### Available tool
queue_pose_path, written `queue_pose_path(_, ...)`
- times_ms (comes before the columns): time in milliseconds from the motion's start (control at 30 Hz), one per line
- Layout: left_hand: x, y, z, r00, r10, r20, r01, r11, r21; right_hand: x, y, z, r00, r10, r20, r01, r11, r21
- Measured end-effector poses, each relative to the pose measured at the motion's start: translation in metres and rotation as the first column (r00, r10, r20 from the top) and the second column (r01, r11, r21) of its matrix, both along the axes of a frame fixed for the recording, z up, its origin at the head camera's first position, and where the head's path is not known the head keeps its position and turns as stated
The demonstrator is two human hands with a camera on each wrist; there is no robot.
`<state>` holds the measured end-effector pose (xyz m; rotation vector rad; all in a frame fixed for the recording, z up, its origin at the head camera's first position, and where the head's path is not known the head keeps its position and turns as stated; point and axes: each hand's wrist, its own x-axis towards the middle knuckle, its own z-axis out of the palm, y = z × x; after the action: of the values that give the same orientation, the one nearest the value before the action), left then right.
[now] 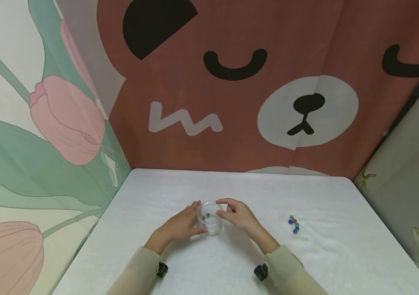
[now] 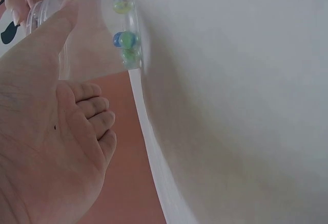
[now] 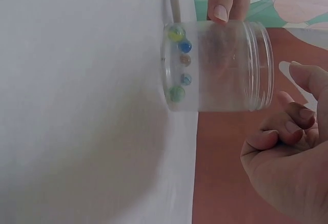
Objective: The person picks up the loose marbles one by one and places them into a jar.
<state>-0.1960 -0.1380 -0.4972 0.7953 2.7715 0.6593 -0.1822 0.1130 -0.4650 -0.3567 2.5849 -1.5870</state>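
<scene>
A clear plastic jar (image 1: 214, 230) with a threaded rim and no lid stands upright on the white table. Several glass marbles (image 3: 177, 93), in green, blue and brown, lie on its bottom. My left hand (image 1: 176, 225) holds the jar from the left, its thumb along the near wall; part of the fingers is hidden behind the jar in the head view. At the jar's mouth, on the right, is my right hand (image 1: 240, 215). Its thumb and index finger are spread apart, the other fingers loosely bent, and no object shows between them.
To the right of the jar, several loose marbles (image 1: 294, 224) lie in a small cluster on the white-covered table (image 1: 342, 254). Behind the table hangs a brown cloth (image 1: 180, 151) with a bear's face, and a tulip-print cloth (image 1: 10, 164) hangs on the left.
</scene>
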Motion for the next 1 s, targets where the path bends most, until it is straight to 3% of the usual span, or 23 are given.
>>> queue_pose_path(300,-0.002,0.0,-0.001,1.0,0.003,0.008,-0.003,1.0,0.021,0.003,0.017,0.001,0.998,-0.06,-0.011,0.06,0.998,0.016)
queue_pose_path(1000,0.002,-0.002,0.002,1.0,-0.017,-0.018,0.018,0.999,0.029,0.02,0.065,-0.003,0.987,-0.136,0.083,0.133,0.99,0.035)
